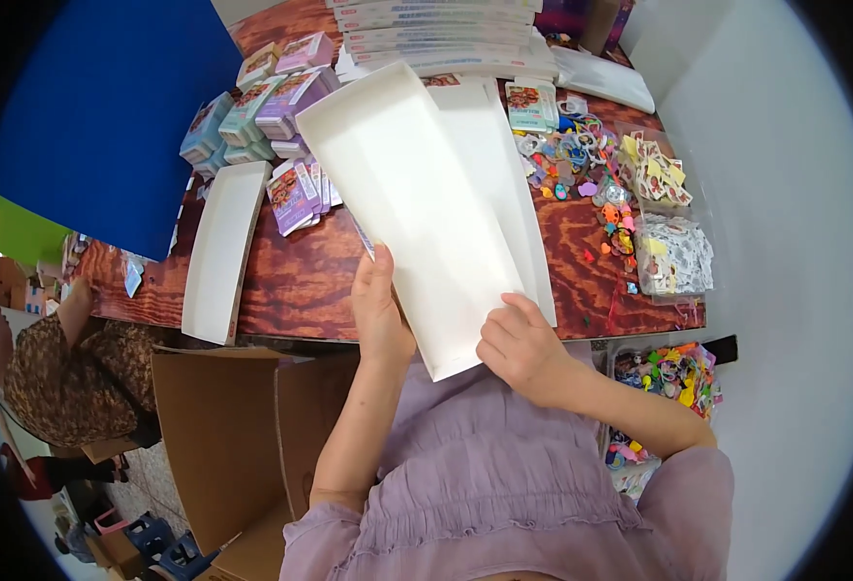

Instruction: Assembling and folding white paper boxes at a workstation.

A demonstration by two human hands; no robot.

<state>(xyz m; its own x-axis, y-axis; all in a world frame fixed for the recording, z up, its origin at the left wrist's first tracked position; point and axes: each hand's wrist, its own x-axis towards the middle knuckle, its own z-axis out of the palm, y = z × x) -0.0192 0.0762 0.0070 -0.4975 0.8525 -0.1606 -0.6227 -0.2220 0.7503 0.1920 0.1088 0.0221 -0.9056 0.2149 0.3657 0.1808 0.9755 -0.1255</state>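
Note:
A long, shallow white cardboard box tray is tilted in front of me, its hollow side facing me. My left hand is closed on its left wall, with the thumb along the edge. At the near right corner my right hand grips the tray with curled fingers. Nothing shows inside the tray. Partly hidden behind it, another white tray lies on the reddish wood-grain table. A third white tray sits to the left, reaching over the table's front edge.
Small pastel boxes are piled at the far left, and flat white boxes are stacked at the back. Colourful trinkets and clear bins of small packets lie right. Below stands an open carton. Another person sits left.

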